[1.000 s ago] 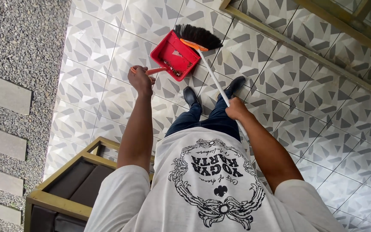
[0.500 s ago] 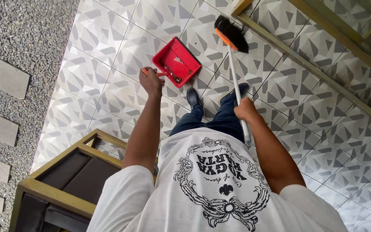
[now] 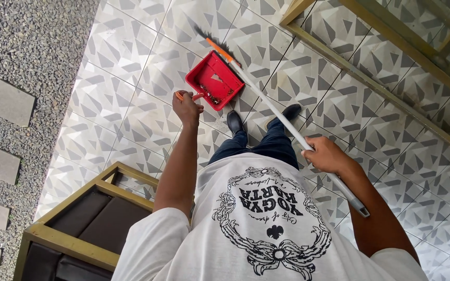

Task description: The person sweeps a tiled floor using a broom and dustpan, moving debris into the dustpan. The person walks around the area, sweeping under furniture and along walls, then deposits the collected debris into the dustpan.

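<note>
My broom (image 3: 266, 101) now lies lower and more slanted than half a second ago, its bristles against the far edge of the red dustpan (image 3: 214, 80) on the tiled floor (image 3: 131, 62). My left hand (image 3: 187, 106) has its fingers wrapped around the dustpan's handle; my right hand (image 3: 326, 155) grips the white broomstick. One broom, one dustpan, two black shoes (image 3: 234, 122).

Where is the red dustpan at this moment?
In the head view the red dustpan sits upper centre over the patterned floor tiles, held by its handle in the left hand, with the broom along its right edge, ahead of the shoes.
</note>
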